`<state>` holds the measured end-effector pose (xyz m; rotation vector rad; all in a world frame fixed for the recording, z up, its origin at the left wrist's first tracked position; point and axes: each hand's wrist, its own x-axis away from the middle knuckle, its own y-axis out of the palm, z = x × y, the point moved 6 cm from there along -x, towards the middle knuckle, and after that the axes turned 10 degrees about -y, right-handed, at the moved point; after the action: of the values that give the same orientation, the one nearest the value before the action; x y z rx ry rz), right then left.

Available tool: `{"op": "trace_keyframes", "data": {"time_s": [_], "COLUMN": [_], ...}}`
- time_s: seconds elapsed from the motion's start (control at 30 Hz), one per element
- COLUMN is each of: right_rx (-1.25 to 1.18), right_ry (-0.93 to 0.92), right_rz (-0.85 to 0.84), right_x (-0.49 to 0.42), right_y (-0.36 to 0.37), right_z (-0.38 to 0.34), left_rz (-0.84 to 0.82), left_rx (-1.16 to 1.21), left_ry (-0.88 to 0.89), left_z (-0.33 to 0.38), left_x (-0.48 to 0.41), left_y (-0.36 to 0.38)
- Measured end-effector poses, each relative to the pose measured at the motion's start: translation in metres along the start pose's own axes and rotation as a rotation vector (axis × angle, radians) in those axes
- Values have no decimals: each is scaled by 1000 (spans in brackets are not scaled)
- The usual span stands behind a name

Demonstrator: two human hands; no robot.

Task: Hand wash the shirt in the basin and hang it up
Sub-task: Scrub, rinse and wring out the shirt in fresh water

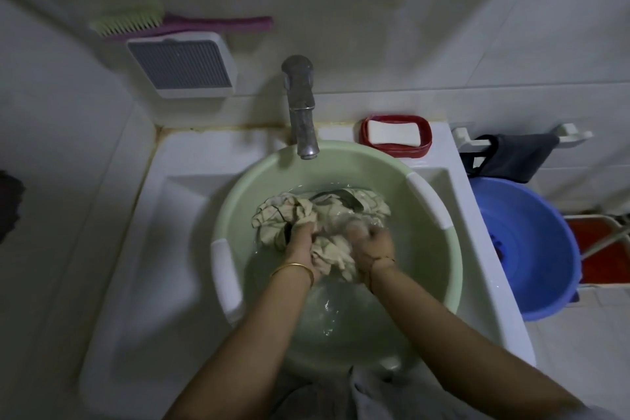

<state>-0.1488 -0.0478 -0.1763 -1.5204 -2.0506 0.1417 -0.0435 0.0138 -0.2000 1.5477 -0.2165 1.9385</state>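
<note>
Basin [235, 191]: shirt [283, 211] inside both grips [300, 245] [373, 249]

Walls: white tiles [443, 44] in dim, greyish light.
Far wall, left: grey-slatted white box [182, 65] — a green-bristled pink brush [177, 22] just above it.
Sink unit: white [153, 215], with a metal tap [301, 106] at its far edge.
Right: blue tub [531, 242] below a white rail [574, 133] hung with dark cloth [518, 157].
</note>
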Motion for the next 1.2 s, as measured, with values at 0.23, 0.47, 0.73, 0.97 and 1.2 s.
{"op": "trace_keyframes", "data": {"time_s": [0.23,0.47,0.73,0.97,1.2], "right_rx": [54,551,1053,1312,1378], "right_ry": [-302,-307,-191,-303,-435], "right_rz": [-18,-69,-415,-473,-512], "right_x": [29,-27,1,-24,-11], "right_y": [-1,-9,20,1,20], "right_z": [-56,-32,34,31,40], "left_rz": [7,70,572,641,607], "left_rx": [43,-314,-1558,-1900,-1992], "left_ry": [41,95,506,71,152], "left_z": [-8,-8,7,-15,-11], "left_x": [27,43,33,-10,-19], "left_y": [28,33,0,-26,-28]}}
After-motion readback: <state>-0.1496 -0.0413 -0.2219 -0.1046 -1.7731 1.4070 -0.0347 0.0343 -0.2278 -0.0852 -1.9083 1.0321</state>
